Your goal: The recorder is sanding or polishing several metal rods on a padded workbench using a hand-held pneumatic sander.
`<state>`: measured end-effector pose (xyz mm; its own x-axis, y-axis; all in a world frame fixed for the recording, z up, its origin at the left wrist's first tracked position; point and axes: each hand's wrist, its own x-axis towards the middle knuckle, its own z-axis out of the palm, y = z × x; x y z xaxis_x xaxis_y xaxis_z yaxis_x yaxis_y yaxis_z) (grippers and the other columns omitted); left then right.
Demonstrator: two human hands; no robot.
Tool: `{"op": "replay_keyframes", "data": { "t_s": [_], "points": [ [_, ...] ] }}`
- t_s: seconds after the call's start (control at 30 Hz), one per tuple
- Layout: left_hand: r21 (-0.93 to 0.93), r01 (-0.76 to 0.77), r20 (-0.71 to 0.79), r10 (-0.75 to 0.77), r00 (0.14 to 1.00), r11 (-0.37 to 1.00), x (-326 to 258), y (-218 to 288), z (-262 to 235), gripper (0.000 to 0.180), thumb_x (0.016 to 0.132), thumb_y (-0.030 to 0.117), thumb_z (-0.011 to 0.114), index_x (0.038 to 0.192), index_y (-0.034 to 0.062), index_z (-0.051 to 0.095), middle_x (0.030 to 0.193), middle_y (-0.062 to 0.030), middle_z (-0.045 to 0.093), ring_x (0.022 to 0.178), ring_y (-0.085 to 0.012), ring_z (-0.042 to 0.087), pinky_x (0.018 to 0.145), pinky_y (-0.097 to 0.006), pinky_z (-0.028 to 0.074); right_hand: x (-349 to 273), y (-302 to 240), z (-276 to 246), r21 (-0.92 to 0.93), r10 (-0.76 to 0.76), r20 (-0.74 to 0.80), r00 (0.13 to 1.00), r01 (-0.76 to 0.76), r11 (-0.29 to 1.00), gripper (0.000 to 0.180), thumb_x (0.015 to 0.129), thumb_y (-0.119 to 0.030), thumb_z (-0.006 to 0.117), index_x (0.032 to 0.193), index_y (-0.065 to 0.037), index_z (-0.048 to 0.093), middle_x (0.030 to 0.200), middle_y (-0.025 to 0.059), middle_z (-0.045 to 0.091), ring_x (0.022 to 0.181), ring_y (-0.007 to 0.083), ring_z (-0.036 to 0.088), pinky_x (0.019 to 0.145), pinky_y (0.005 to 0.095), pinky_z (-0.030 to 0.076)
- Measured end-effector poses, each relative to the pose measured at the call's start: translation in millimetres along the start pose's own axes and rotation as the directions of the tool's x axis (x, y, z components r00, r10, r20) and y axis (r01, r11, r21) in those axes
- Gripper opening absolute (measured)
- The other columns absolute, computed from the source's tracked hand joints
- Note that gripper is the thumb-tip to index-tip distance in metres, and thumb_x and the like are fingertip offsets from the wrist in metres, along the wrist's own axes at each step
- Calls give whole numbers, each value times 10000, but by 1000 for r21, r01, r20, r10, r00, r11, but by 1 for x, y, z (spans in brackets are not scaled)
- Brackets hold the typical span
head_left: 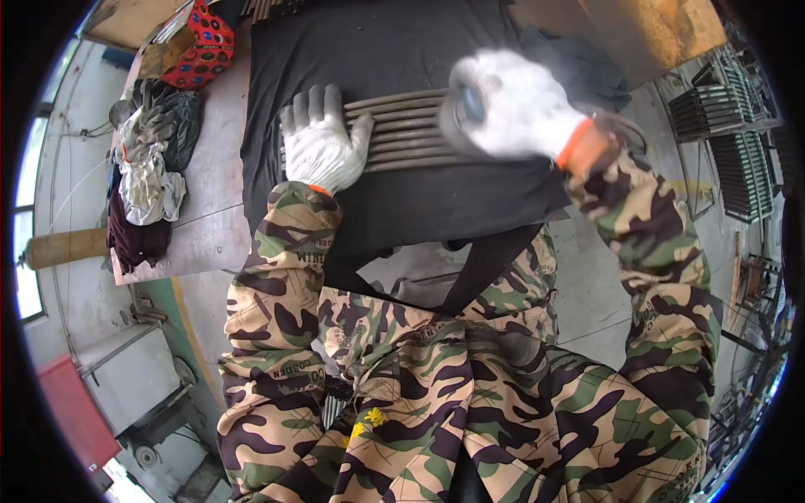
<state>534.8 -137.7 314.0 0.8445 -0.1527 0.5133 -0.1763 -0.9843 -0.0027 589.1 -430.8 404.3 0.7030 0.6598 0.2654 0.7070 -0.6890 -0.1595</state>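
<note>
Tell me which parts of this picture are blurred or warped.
Head view: the right hand is smeared by motion blur; the left hand, flat on the row of metal rods, is sharp; fisheye bends the table edge near the dark rim.

Workbench (210, 243), black mat (419, 210), metal rods (411, 134), rags (151, 176) (probably gloves)

Both hands, left (320, 147) and right (511, 105), wear white knitted cloth gloves. The rods (411, 134) at upper centre look like dull, matt metal, lying on a black matt sheet (386, 50). Crumpled cloth rags (151, 168) lie upper left on a smooth grey table (214, 218).
</note>
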Motion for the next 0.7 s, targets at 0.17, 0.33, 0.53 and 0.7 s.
{"op": "replay_keyframes", "data": {
  "t_s": [0.17, 0.33, 0.53, 0.7],
  "points": [
    [-100, 7, 36, -4, 999, 995, -15, 23, 9, 578, 926, 418, 739, 1310, 2, 622, 1262, -160, 640, 1229, -383, 574, 1128, -553, 412, -29, 20, -3, -56, -4, 18, 1000, 5, 998, 278, 908, -259, 718, 1145, -114, 730, 1039, 138, 744, 1061, 363, 738, 940, 489, 615],
    [-7, -7, 28, 7, 1000, 1000, 4, 6, 2, 579, 945, 432, 728, 1322, 5, 630, 1279, -156, 652, 1229, -378, 583, 1107, -552, 424, -14, 15, -8, -43, 57, 48, 997, -55, 998, 338, 883, -264, 729, 1173, -90, 739, 1096, 158, 728, 1127, 372, 726, 955, 517, 619],
    [-84, 127, 257, -101, 961, 988, -11, 25, 19, 685, 1061, 478, 616, 1513, -35, 571, 1547, -242, 597, 1454, -456, 511, 1258, -583, 336, -36, 29, -3, -98, 27, 63, 998, -21, 995, 318, 858, -243, 742, 1144, -106, 728, 1070, 128, 715, 1076, 354, 731, 916, 503, 625],
    [-17, 102, 203, -96, 974, 995, -1, 2, -22, 621, 1043, 423, 639, 1497, 1, 605, 1518, -247, 608, 1430, -458, 514, 1238, -595, 349, -23, 15, -7, 5, -97, -53, 994, 97, 995, 288, 887, -235, 716, 1151, -118, 714, 1055, 144, 732, 1076, 362, 729, 924, 499, 620]
  ]
}}
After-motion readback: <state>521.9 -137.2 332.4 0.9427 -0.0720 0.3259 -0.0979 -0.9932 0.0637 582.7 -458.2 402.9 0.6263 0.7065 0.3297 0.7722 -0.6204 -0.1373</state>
